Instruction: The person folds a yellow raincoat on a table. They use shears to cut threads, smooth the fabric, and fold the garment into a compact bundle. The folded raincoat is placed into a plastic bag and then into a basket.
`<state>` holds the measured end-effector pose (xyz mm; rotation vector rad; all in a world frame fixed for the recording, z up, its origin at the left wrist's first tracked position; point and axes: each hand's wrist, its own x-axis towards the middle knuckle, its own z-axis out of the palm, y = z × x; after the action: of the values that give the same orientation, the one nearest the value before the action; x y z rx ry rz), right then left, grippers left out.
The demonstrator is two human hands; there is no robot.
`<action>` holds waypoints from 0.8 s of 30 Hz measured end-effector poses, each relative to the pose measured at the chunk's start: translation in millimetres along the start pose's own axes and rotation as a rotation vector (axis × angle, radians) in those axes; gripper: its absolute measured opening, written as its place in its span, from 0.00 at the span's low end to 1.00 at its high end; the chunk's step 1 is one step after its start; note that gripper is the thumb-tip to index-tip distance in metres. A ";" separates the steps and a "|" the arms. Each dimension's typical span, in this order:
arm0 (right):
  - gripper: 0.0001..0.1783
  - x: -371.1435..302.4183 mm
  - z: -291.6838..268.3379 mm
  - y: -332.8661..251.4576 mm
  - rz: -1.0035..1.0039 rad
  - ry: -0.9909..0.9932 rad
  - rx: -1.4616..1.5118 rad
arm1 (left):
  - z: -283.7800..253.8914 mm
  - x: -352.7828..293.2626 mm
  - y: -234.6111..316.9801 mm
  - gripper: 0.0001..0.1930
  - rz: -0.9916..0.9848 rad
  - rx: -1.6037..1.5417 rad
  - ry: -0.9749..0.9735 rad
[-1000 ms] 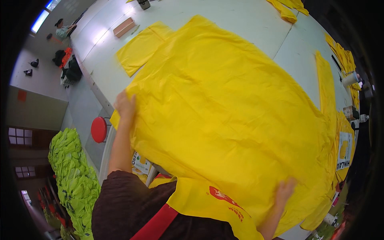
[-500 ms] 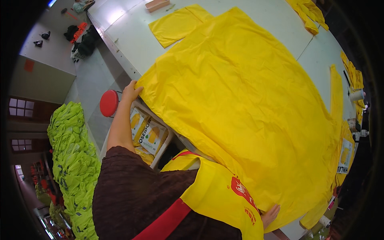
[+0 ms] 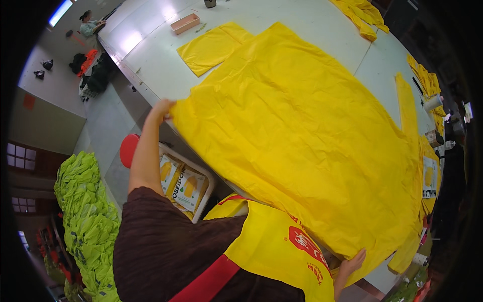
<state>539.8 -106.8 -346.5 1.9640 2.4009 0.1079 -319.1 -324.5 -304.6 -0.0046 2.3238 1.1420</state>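
Observation:
A large yellow raincoat (image 3: 302, 136) of thin, creased sheeting is spread over the white table (image 3: 151, 60). At its near left corner, my left hand (image 3: 163, 107) pinches the edge, fingers closed on the material. My right hand (image 3: 354, 261) is at the near right edge, its fingers over the sheeting and seemingly gripping it; the thumb is hard to see. A folded yellow piece (image 3: 214, 48) lies flat beyond the coat's far left side. One narrow yellow strip, perhaps a sleeve (image 3: 406, 105), extends along the right.
Below the table edge, a white bin (image 3: 205, 199) holds printed packages (image 3: 190, 189) beside a red stool (image 3: 129, 150). Lime-green garments (image 3: 85, 216) are heaped at left. A pink tray (image 3: 185, 23), thread spool (image 3: 432, 103) and yellow garments (image 3: 359, 15) sit on the table. Another person (image 3: 90, 25) is far left.
My left hand still holds the corner, which looks slightly lifted and pulled. My right hand shows more fully at the near edge. The whole view has shifted a little.

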 end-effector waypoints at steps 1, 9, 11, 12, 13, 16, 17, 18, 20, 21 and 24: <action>0.36 7.8 0.2 7.0 0.016 -0.046 0.259 | -10.9 21.5 19.1 0.11 -0.060 -0.235 -0.082; 0.28 33.7 -62.2 30.9 0.110 0.116 0.758 | -9.2 -99.3 308.9 0.17 0.890 -0.932 -0.359; 0.29 25.6 -68.7 25.8 0.017 0.125 0.712 | -33.0 -101.2 305.8 0.18 1.078 -0.926 -0.574; 0.29 19.8 -65.1 21.0 -0.025 0.118 0.662 | -38.1 -91.3 293.7 0.18 1.039 -0.982 -0.531; 0.30 14.1 -58.7 14.8 -0.069 0.107 0.611 | -39.4 -74.4 272.4 0.18 0.997 -1.037 -0.484; 0.30 0.0 -52.2 -14.5 -0.159 -0.005 0.415 | -6.8 -80.6 223.8 0.14 0.685 -1.222 -0.072; 0.30 1.5 -50.9 -22.5 -0.191 -0.051 0.348 | -8.8 -58.1 198.0 0.15 0.658 -1.245 -0.094; 0.30 -1.6 -45.1 -22.8 -0.229 -0.041 0.301 | 1.5 -20.2 165.9 0.16 0.571 -1.265 -0.128; 0.30 -0.8 -36.9 -26.0 -0.240 -0.051 0.213 | 23.4 21.0 105.5 0.17 0.362 -1.226 -0.086; 0.30 4.5 -32.7 -28.2 -0.261 -0.052 0.178 | 23.0 58.0 61.1 0.18 0.270 -1.238 -0.179; 0.32 14.7 -27.0 -30.4 -0.242 -0.078 0.121 | 54.4 88.0 -20.8 0.18 0.067 -1.195 -0.073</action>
<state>505.2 -99.2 -321.8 1.6677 2.6247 -0.1219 -363.7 -277.8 -388.1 -0.3088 1.2724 2.3107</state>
